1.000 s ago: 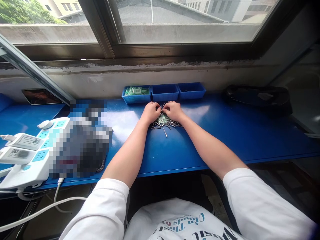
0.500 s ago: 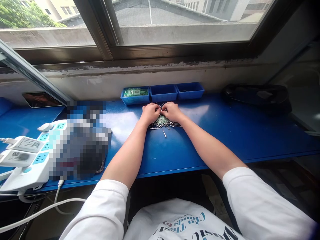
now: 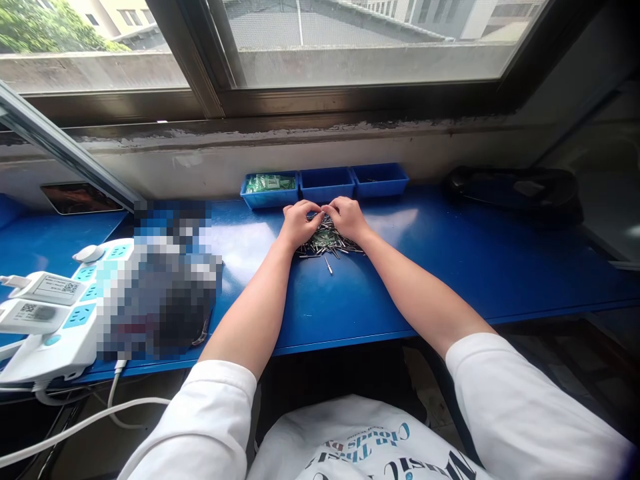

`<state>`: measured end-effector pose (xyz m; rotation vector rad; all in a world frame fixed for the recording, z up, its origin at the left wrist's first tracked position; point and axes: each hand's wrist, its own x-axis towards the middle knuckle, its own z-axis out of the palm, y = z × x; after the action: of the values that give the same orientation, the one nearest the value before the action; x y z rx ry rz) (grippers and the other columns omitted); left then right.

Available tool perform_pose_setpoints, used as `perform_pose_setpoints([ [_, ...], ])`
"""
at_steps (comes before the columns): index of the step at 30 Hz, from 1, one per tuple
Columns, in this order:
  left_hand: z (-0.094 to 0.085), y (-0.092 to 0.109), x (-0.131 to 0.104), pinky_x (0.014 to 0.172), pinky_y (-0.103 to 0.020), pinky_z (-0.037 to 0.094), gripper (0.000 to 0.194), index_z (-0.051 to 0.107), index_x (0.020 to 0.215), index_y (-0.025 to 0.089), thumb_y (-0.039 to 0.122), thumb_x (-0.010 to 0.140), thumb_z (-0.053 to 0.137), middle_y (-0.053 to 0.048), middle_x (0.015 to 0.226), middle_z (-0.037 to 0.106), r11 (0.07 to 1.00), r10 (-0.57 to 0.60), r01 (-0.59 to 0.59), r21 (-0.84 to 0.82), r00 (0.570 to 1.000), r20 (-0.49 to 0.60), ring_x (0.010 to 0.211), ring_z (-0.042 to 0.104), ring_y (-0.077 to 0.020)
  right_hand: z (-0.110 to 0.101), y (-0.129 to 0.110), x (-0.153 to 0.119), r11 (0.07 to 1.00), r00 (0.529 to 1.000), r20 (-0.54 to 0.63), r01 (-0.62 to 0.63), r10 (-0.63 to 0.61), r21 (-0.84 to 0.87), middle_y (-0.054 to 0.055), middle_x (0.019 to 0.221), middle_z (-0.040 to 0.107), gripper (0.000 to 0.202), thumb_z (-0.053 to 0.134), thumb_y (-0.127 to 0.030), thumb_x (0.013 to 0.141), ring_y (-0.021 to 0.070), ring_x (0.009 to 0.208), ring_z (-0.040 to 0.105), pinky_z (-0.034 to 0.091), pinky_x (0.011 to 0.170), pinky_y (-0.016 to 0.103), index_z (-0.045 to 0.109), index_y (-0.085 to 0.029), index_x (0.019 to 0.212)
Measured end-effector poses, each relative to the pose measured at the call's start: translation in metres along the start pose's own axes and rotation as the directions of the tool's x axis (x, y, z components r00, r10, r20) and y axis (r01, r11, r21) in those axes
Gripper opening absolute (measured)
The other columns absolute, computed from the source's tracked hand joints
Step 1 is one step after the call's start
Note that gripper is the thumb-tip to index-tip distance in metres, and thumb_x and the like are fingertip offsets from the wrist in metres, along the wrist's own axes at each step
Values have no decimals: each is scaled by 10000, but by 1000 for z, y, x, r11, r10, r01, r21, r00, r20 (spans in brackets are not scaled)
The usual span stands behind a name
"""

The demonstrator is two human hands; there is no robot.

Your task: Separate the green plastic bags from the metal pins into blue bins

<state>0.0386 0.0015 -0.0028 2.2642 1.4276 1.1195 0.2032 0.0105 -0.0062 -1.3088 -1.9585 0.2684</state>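
Observation:
Over a pile of thin metal rods, mixed with small green circuit boards, my two hands meet fingertip to fingertip. My left hand is closed in a pinch at the pile's far left side. The right hand pinches in the same way, its thumb and finger nearly touching the left ones. Whatever lies between the fingertips is too small to make out. One loose rod lies apart on the near side of the pile.
Three blue bins stand in a row behind my hands: the left bin holds green boards, the middle bin and right bin sit beside it. A power strip is at left, a black bag at right.
Both hands have risen slightly away from me, toward the bins, and the fingertips have come up off the pile. More of the rods and boards shows beneath them.

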Motion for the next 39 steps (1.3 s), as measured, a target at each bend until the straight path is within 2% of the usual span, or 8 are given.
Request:
perform_pose_setpoints([
  [7,2,-1,2,962,-371,367,193,704,887,217,293,908,529,-41,997,729,997,-25,24,75,1000,5,987,643,-195,-7,-6,-2,985,996,-41,-74,81,154,39,691,648,538,387,-618,926,159,674,573,409,672,285,629,-191,707],
  [12,3,-3,2,954,-361,384,220,711,907,232,265,915,494,-37,1033,725,989,-94,89,117,995,36,1006,635,-197,-9,-9,-4,902,991,-25,-107,129,419,16,721,659,464,494,-613,864,150,684,587,451,656,274,668,-189,791],
  [17,2,-2,2,959,-342,406,235,718,966,235,336,914,512,-43,1057,721,994,-78,78,71,997,1,1030,639,-196,-10,-5,-2,869,984,-45,-128,170,478,36,784,702,389,548,-550,831,178,766,640,500,742,298,680,-190,767],
  [20,1,-2,2,963,-337,420,246,710,987,225,314,913,494,-52,1063,716,993,-96,99,58,993,-64,1045,636,-200,-14,-2,-1,906,975,-128,-116,182,407,58,887,724,333,525,-462,856,197,842,651,505,814,325,703,-182,884],
  [24,2,-4,3,951,-344,439,242,708,941,218,256,898,473,-59,1056,710,980,-168,175,91,982,-83,1041,636,-210,-22,6,0,971,942,-249,-196,225,134,87,1097,707,348,499,-320,857,245,1093,573,436,997,403,677,-174,1118],
  [32,3,-8,4,965,-365,444,235,712,907,234,257,876,480,-53,1078,705,970,-212,213,118,977,-19,1040,635,-225,-24,28,5,914,899,-215,-401,381,-59,139,1482,452,652,521,-247,788,342,1266,392,366,1019,548,435,-153,1427],
  [35,3,-8,3,950,-367,451,232,717,903,234,257,866,489,-54,1077,703,970,-211,211,119,977,-9,1034,635,-230,-22,32,5,916,918,-170,-380,357,-127,152,1552,335,693,527,-246,784,349,1287,385,362,1019,540,385,-159,1456],
  [39,3,-7,3,940,-372,452,224,721,904,244,267,859,503,-51,1070,702,966,-222,220,135,975,5,1030,631,-237,-20,28,5,951,940,-232,-284,250,-123,165,1482,417,597,514,-225,802,344,1292,392,336,1043,531,472,-148,1392],
])
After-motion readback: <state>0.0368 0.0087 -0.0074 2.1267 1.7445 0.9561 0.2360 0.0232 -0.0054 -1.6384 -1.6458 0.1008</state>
